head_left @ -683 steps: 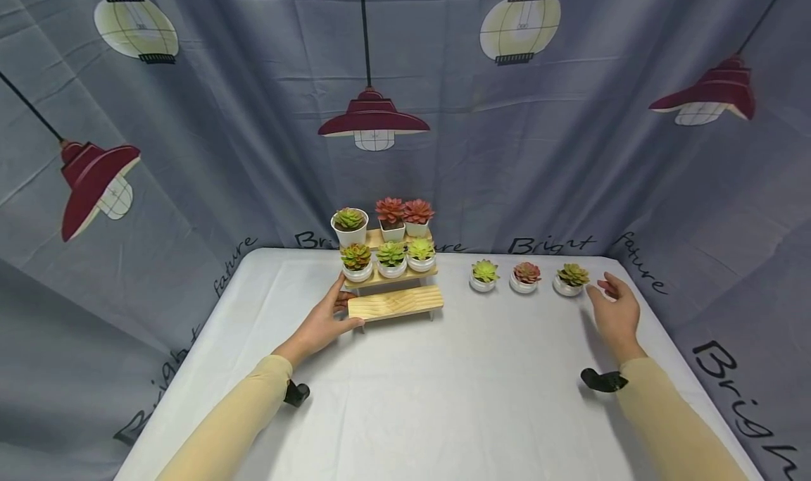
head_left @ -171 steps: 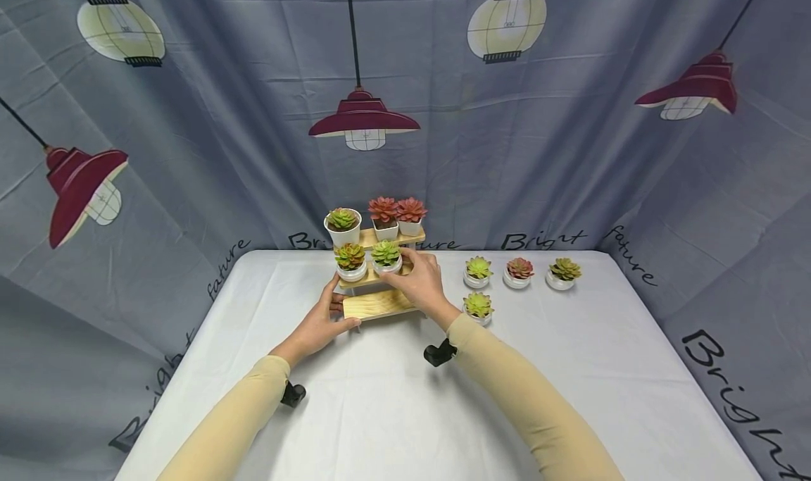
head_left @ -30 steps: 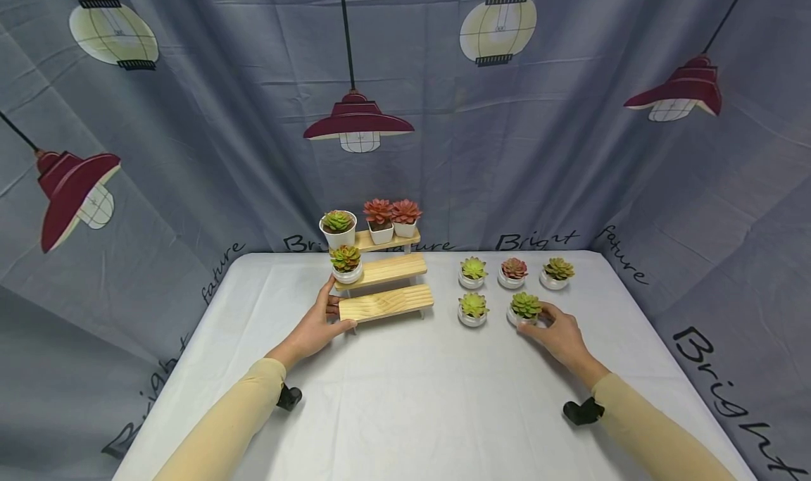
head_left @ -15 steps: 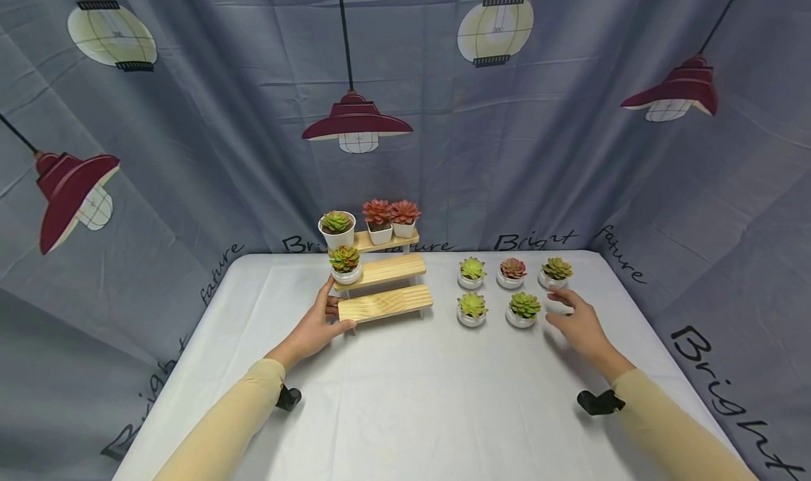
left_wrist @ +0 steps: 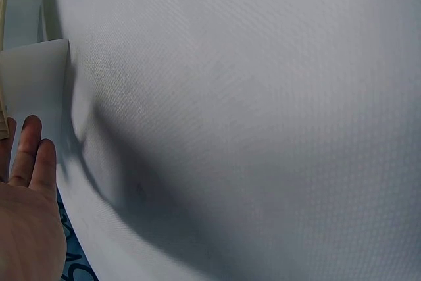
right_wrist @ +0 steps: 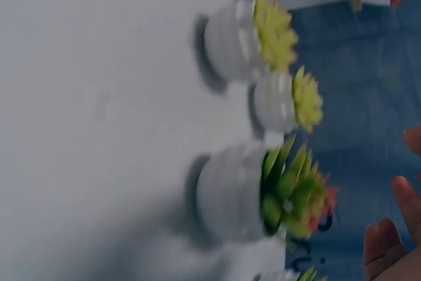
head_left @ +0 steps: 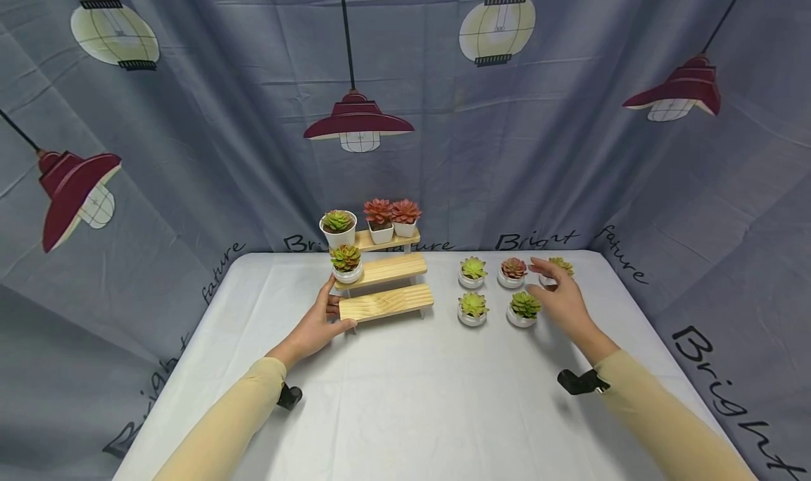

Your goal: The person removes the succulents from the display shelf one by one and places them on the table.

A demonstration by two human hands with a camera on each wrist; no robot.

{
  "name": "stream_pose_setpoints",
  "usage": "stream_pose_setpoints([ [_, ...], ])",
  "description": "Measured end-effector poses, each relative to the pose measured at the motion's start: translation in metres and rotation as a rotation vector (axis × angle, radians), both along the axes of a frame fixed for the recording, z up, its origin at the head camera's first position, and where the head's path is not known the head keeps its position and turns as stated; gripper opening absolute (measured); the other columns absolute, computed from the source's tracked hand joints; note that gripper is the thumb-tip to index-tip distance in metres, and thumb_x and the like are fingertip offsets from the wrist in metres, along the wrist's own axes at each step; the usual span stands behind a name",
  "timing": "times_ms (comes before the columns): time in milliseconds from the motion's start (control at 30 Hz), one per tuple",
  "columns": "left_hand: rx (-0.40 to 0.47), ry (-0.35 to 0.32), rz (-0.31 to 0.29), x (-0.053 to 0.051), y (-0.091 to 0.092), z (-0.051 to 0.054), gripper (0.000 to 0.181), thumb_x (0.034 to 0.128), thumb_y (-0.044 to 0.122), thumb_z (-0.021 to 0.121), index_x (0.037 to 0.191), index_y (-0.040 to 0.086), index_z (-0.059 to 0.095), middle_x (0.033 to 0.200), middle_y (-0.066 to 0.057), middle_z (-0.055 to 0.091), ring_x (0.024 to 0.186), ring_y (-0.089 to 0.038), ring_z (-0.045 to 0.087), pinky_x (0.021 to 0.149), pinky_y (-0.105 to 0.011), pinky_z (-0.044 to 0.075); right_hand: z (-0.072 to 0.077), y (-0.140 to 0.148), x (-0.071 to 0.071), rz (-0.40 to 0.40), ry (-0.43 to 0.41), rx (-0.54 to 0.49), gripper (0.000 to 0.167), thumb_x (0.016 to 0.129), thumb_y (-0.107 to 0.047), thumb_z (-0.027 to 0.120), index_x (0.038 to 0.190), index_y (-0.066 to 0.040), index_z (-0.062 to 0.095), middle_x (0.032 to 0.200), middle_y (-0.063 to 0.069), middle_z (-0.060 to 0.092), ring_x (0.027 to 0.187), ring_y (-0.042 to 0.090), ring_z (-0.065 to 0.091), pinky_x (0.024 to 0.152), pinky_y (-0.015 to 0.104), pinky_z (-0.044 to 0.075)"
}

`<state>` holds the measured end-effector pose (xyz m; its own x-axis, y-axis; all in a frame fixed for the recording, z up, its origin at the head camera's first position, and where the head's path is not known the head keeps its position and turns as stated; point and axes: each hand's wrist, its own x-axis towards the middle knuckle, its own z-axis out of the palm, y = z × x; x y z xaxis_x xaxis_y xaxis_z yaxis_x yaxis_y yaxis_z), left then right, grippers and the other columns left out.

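Green succulent (head_left: 523,305) in a round white pot — standing upright on the white tablecloth (head_left: 405,410), in the front of two rows, just beside the right hand (head_left: 562,301). Hovering there with thumb and fingers parted in a loose, open curve, near the olive succulent (head_left: 562,263) of the back row and partly hiding it from the head camera. Showing apart from the pots in the slightly blurred right-wrist view, with fingertips (right_wrist: 381,231) entering at the right edge.

Sharing the front row with a yellow-green succulent (head_left: 472,306); lining up ahead of a back row made up, left to right, of a second yellow-green succulent (head_left: 472,271), a reddish succulent (head_left: 512,271) and the olive one.

Farther left, gripping the left end of a three-tier wooden stand (head_left: 386,303) with the left hand (head_left: 315,329) — pressing the thumb to the front of the bottom shelf, keeping the fingers behind it. Appearing nearly straight-fingered in the left-wrist view, beside the stand's white support (left_wrist: 39,74).

Bearing, on the top shelf (head_left: 365,242), a green plant in a larger pot (head_left: 338,231) at left and two red succulents (head_left: 379,217) close together at right; on the middle shelf (head_left: 394,268), a red-tipped succulent (head_left: 346,263) at the left end.

Wearing beige sleeves (head_left: 231,417) and black wrist cameras (head_left: 578,382). Working before a grey-blue curtain (head_left: 507,157) printed with red lamps (head_left: 358,118), pale bulbs (head_left: 497,29) and dark lettering (head_left: 537,241).
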<state>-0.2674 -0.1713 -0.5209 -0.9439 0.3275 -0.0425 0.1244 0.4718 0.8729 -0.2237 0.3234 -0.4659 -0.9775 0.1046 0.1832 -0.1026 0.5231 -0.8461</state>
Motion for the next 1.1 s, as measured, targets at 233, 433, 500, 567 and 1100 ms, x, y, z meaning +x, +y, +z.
stream_pose_setpoints([
  [233,0.010,-0.011,0.005,0.000,0.001,0.001,0.114,0.0914,0.031,0.081,0.165,0.027,-0.006,0.141,-0.015,0.046,0.125,-0.032,0.054,0.107,-0.051,0.043,0.014,-0.046,-0.013,0.094,0.017,-0.066,0.062,0.100,-0.018,0.069,0.155,-0.010,0.043,0.147,0.019,0.052,0.136,0.037,0.043,0.110,0.055,0.034],
  [433,0.000,0.000,0.006,0.000,0.002,0.002,0.114,0.0912,0.033,0.081,0.165,0.028,-0.006,0.141,-0.015,0.047,0.124,-0.031,0.054,0.107,-0.050,0.043,0.023,-0.084,-0.022,0.155,0.052,-0.082,0.060,0.099,-0.015,0.070,0.154,-0.014,0.047,0.146,0.012,0.053,0.136,0.033,0.042,0.108,0.055,0.035],
  [500,-0.001,0.004,0.007,0.000,0.002,0.002,0.114,0.0914,0.033,0.081,0.165,0.028,-0.006,0.141,-0.015,0.047,0.124,-0.031,0.054,0.107,-0.050,0.043,0.025,-0.097,-0.026,0.168,0.064,-0.092,0.058,0.098,-0.015,0.070,0.152,-0.014,0.049,0.144,0.011,0.054,0.136,0.034,0.042,0.107,0.054,0.036],
  [567,0.002,0.006,0.006,0.000,0.001,0.002,0.114,0.0914,0.033,0.081,0.165,0.027,-0.006,0.141,-0.015,0.047,0.124,-0.031,0.054,0.107,-0.051,0.043,0.027,-0.110,-0.028,0.182,0.074,-0.091,0.057,0.098,-0.016,0.071,0.151,-0.015,0.050,0.143,0.011,0.055,0.136,0.034,0.042,0.106,0.054,0.037],
  [1100,0.005,0.011,-0.006,0.001,0.000,0.000,0.115,0.0918,0.033,0.080,0.166,0.023,-0.007,0.142,-0.017,0.046,0.123,-0.031,0.053,0.107,-0.050,0.044,0.022,-0.195,-0.047,0.305,0.076,-0.192,0.059,0.094,-0.020,0.077,0.148,-0.012,0.054,0.139,0.006,0.059,0.133,0.026,0.042,0.108,0.050,0.037],
])
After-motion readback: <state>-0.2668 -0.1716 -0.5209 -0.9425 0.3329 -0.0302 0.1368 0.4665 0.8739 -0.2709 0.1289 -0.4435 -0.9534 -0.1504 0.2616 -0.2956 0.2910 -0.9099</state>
